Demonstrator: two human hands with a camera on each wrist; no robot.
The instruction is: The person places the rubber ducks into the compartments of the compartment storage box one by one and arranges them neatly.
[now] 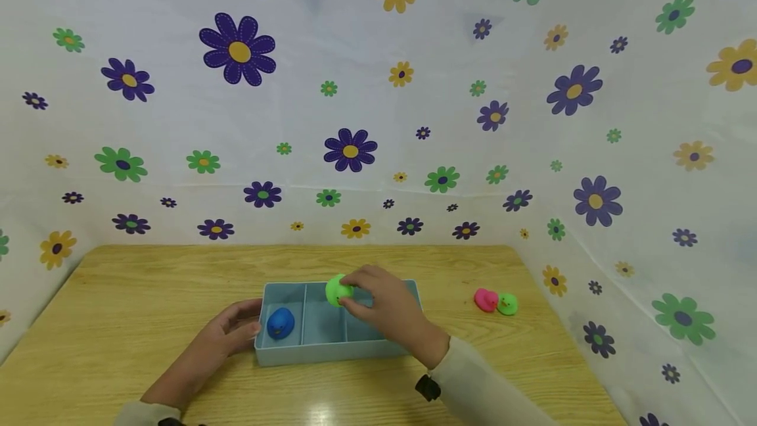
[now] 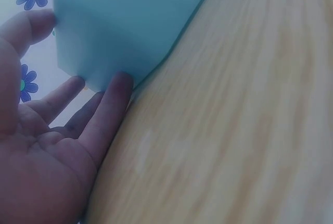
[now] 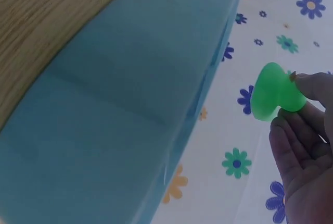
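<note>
My right hand (image 1: 387,304) pinches a bright green toy duck (image 1: 339,290) between thumb and fingers, over the middle part of a blue divided box (image 1: 313,353). In the right wrist view the green duck (image 3: 274,92) shows above the box's rim, held at its head. A blue toy duck (image 1: 280,323) sits in the leftmost compartment. My left hand (image 1: 227,331) rests its fingertips against the box's left end; the left wrist view shows fairly straight fingers (image 2: 112,109) touching the box wall (image 2: 125,26). My right hand hides part of the right-hand compartments.
A pink toy duck (image 1: 486,300) and a second green duck (image 1: 507,304) stand side by side on the wooden table (image 1: 177,281), right of the box. A flower-patterned cloth (image 1: 355,104) hangs behind the table and along its right side.
</note>
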